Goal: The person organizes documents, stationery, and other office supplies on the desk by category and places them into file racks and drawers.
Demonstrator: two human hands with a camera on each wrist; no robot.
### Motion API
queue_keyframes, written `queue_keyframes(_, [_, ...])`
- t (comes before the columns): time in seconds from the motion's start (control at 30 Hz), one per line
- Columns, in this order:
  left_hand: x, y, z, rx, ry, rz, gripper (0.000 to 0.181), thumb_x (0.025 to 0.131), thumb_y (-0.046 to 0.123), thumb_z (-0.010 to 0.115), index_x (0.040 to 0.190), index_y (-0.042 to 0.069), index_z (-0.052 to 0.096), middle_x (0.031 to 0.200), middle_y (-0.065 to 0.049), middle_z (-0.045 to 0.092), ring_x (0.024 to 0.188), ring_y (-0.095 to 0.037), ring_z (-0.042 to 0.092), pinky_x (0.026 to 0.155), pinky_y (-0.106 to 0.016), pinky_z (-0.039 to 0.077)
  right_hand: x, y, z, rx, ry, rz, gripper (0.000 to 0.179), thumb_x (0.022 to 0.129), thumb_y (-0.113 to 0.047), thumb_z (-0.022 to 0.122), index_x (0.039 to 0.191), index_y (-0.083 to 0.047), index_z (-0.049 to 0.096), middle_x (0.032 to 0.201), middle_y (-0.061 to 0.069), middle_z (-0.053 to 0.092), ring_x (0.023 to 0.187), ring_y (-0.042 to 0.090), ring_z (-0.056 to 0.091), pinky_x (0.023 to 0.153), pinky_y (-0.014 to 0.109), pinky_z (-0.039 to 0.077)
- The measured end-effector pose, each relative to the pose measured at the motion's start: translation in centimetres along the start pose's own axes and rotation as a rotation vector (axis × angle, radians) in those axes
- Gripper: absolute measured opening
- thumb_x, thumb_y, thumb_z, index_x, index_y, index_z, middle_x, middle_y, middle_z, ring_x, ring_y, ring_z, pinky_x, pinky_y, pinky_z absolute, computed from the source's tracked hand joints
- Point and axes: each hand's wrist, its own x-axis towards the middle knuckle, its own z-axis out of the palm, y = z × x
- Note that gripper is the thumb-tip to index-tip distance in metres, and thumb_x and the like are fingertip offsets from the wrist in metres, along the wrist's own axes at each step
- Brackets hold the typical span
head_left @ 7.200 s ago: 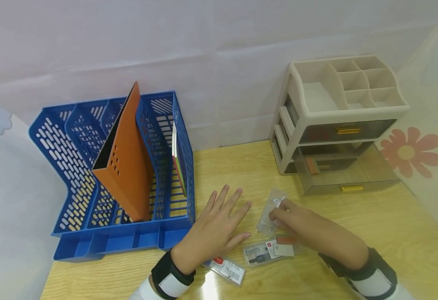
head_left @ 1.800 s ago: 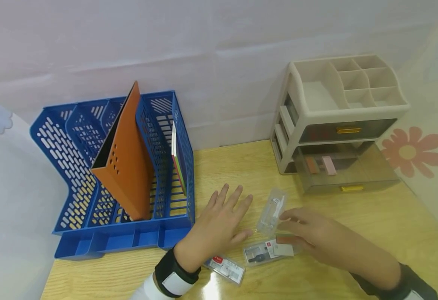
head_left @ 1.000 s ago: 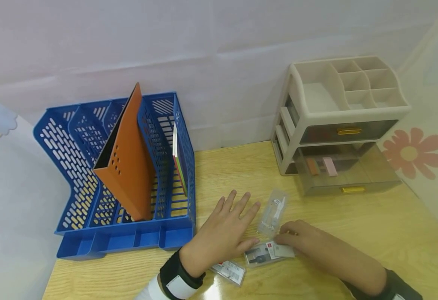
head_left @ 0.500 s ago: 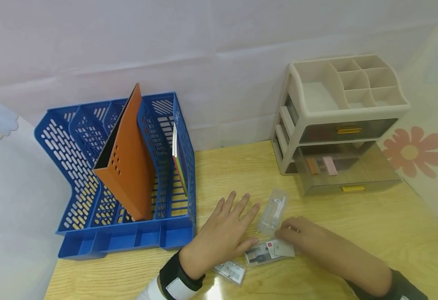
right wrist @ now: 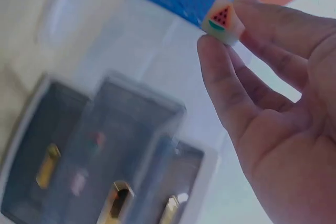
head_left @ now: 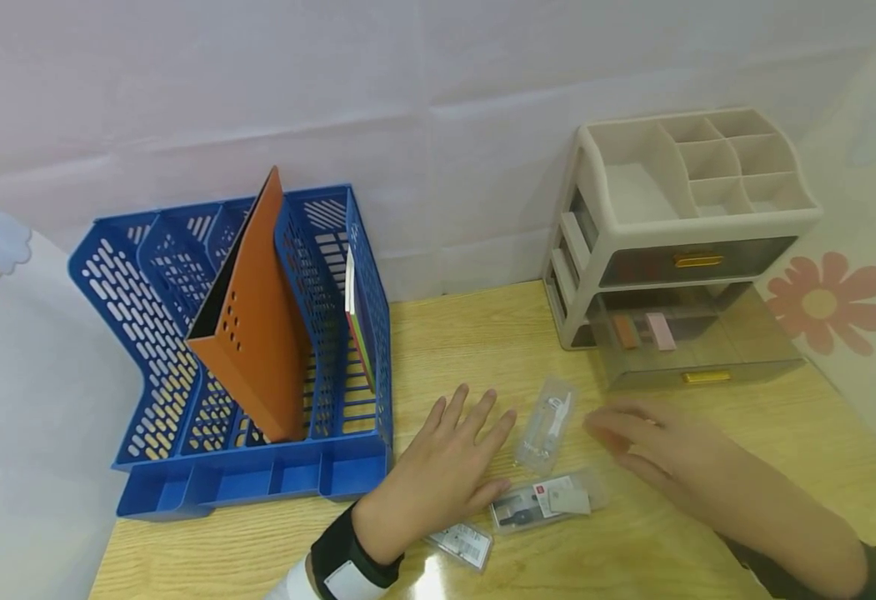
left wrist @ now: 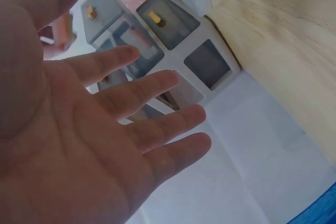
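Note:
My right hand (head_left: pixel 670 454) pinches a small eraser (right wrist: pixel 220 20) between thumb and fingertips; its end shows a watermelon-slice print. The head view hides most of this eraser behind the fingers. My left hand (head_left: pixel 438 471) has its fingers spread over the table, palm down, holding nothing. Its wrist and heel partly cover a flat clear case (head_left: pixel 463 544) with a barcode label. Between the hands lie a clear plastic pack (head_left: pixel 546 425) with a white item inside and a clear case (head_left: pixel 516 508) with a black item. A small whitish block (head_left: pixel 568 501) rests on the latter.
A cream drawer organizer (head_left: pixel 603 192) stands at the back right. Its pulled-out clear drawer (head_left: pixel 708 377) contains an orange block (head_left: pixel 625 331) and a pink block (head_left: pixel 660 331). At left, a blue file rack (head_left: pixel 107 283) holds an orange folder (head_left: pixel 257 333) and thin booklets (head_left: pixel 358 325).
The pink block has appeared in the drawer since the oldest frame. My right hand has picked the eraser off the clear case and moved up and right. My left hand has barely shifted.

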Motion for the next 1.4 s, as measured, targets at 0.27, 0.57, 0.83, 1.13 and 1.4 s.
queue_keyframes(0.27, [-0.4, -0.1, -0.2, -0.004, -0.011, -0.005, 0.074, 0.099, 0.059, 0.058, 0.159, 0.02, 0.04, 0.166, -0.016, 0.036, 0.151, -0.046, 0.034, 0.119, -0.059, 0.037, 0.4, 1.9, -3.5, -0.059, 0.043, 0.155, 0.062, 0.107, -0.059, 0.032, 0.13, -0.015, 0.069, 0.126, 0.002, 0.068, 0.115, 0.008, 0.059, 0.104, -0.001, 0.03])
queue_keyframes(0.57, [-0.9, -0.3, -0.5, 0.008, -0.019, -0.017, 0.074, 0.099, 0.059, 0.058, 0.16, 0.021, 0.039, 0.166, -0.015, 0.034, 0.151, -0.046, 0.035, 0.12, -0.058, 0.036, 1.1, 6.4, -5.3, -0.125, 0.068, 0.136, 0.059, 0.11, -0.051, 0.035, 0.122, -0.007, 0.072, 0.114, 0.008, 0.071, 0.099, 0.02, 0.061, 0.096, 0.0, 0.034])
queue_keyframes(0.83, [-1.2, -0.4, -0.8, 0.009, -0.014, -0.022, 0.075, 0.099, 0.06, 0.059, 0.159, 0.021, 0.04, 0.166, -0.015, 0.036, 0.151, -0.045, 0.035, 0.119, -0.058, 0.037, 2.2, 9.5, -4.8, -0.222, 0.146, -0.033, 0.064, 0.111, -0.05, 0.032, 0.099, -0.004, 0.075, 0.084, 0.006, 0.072, 0.07, 0.025, 0.068, 0.058, 0.034, 0.052])
queue_keyframes(1.13, [-1.5, -0.8, -0.5, -0.034, -0.032, -0.032, 0.074, 0.098, 0.057, 0.061, 0.16, 0.021, 0.04, 0.166, -0.015, 0.035, 0.151, -0.046, 0.034, 0.119, -0.059, 0.037, 2.0, 10.7, -4.6, -0.232, 0.004, 0.111, 0.053, 0.109, -0.048, 0.038, 0.111, -0.007, 0.071, 0.095, 0.016, 0.074, 0.082, 0.039, 0.072, 0.064, 0.056, 0.057])
queue_keyframes(1.4, [-1.8, -1.0, -0.5, -0.03, -0.037, -0.038, 0.075, 0.099, 0.058, 0.06, 0.16, 0.021, 0.039, 0.166, -0.015, 0.035, 0.151, -0.046, 0.034, 0.12, -0.059, 0.037, 2.0, 12.5, -4.0, -0.238, -0.061, 0.139, 0.03, 0.11, -0.03, 0.05, 0.122, -0.007, 0.066, 0.12, 0.019, 0.065, 0.105, 0.037, 0.063, 0.092, 0.054, 0.052])
